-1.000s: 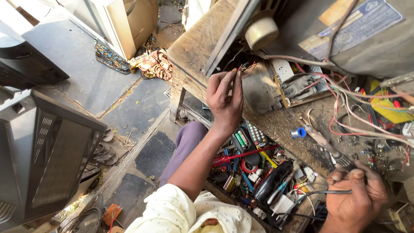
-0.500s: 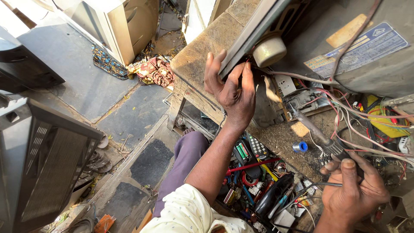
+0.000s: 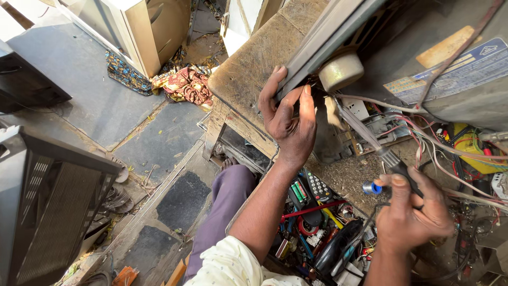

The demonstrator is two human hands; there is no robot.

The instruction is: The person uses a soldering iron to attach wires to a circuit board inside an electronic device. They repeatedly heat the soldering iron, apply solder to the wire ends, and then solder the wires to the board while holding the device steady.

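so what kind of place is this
Probably an electronics repair workshop: an opened appliance with loose wires on a worn bench, a soldering iron in the right hand, old television casings on the floor.

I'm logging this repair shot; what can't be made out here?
Head view:
- Soldering iron tip: motion-blurred.
- Left hand fingertips: tucked behind the grey frame edge.
- Right hand palm: turned away.
- Parts in the drawer: too small and jumbled.
- Chassis: cut off by the right edge.
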